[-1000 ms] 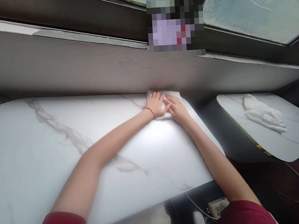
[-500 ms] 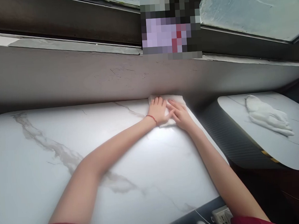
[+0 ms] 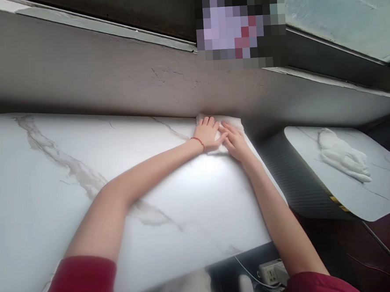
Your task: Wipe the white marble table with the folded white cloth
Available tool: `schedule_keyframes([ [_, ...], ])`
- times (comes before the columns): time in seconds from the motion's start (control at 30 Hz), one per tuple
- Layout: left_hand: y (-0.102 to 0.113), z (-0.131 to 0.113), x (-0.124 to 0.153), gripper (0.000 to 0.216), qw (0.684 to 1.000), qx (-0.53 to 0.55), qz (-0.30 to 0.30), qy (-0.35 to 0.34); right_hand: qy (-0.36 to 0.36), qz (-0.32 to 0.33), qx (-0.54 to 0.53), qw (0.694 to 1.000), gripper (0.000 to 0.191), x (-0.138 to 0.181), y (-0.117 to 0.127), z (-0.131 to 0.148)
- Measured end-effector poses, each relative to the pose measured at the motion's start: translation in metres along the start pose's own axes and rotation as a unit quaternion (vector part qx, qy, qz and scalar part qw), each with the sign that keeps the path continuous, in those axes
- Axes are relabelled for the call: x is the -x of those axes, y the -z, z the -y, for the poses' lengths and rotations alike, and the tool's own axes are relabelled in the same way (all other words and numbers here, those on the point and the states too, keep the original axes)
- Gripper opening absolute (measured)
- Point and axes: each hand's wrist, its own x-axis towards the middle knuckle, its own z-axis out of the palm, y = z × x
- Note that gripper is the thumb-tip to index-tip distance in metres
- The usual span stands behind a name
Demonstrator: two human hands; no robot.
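Note:
Both hands lie on a white cloth [image 3: 235, 121] at the far right corner of a white marble-patterned tabletop [image 3: 177, 182], close against the wall. My left hand [image 3: 208, 134], with a red bracelet at the wrist, presses flat on the cloth, fingers stretched out and pointing at the wall. Beside it, my right hand [image 3: 236, 142] rests on the cloth with its fingers extended toward the left. The thumb of the left hand meets the right hand. Most of the cloth's middle is hidden under the hands.
On a second marble-patterned table [image 3: 386, 191] to the right lies a crumpled white cloth [image 3: 344, 154]. A dark gap separates the two tables. Below the near edge are a power strip [image 3: 270, 271] and a white cable [image 3: 252, 275]. The wall [image 3: 111, 80] rises behind, under window frames.
The camera view has tilted and shifted a little, so the table's left side sits higher. Both hands stay on the cloth at the same corner, with little visible movement across the tabletop.

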Motion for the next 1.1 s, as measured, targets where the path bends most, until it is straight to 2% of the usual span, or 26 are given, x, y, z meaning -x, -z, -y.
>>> schedule_keyframes([
  [0.2, 0.009, -0.013, 0.016, 0.052, 1.0, 0.021, -0.008, 0.019, -0.027, 0.018, 0.006, 0.999, 0.051, 0.01, 0.003, 0.017],
  [0.37, 0.024, -0.034, 0.041, 0.053, 1.0, 0.017, 0.012, 0.014, -0.017, 0.009, 0.008, 1.0, 0.051, 0.042, 0.013, 0.034],
  [0.53, 0.037, -0.073, 0.077, 0.058, 0.996, -0.007, 0.058, -0.06, -0.002, 0.012, 0.016, 1.0, 0.049, 0.114, 0.04, 0.045],
  [0.67, 0.046, -0.121, 0.114, 0.059, 0.986, -0.061, 0.086, -0.129, -0.01, -0.009, 0.033, 0.999, 0.055, 0.182, 0.063, 0.073],
  [0.8, 0.043, -0.157, 0.152, 0.06, 0.985, -0.114, 0.098, -0.08, 0.004, -0.01, 0.019, 1.0, 0.064, 0.217, 0.071, 0.112],
  [0.87, 0.038, -0.159, 0.17, 0.056, 0.99, -0.111, 0.084, -0.04, 0.018, 0.005, 0.005, 1.0, 0.066, 0.217, 0.069, 0.129],
  [0.93, 0.036, -0.149, 0.185, 0.057, 0.991, -0.11, 0.071, -0.006, 0.042, 0.023, -0.003, 0.999, 0.068, 0.209, 0.063, 0.142],
  [1.03, 0.041, -0.12, 0.195, 0.059, 0.991, -0.115, 0.073, 0.012, 0.087, 0.052, 0.001, 0.995, 0.069, 0.186, 0.053, 0.154],
  [1.1, 0.048, -0.098, 0.189, 0.066, 0.99, -0.108, 0.085, 0.011, 0.109, 0.073, 0.007, 0.991, 0.068, 0.165, 0.045, 0.158],
])
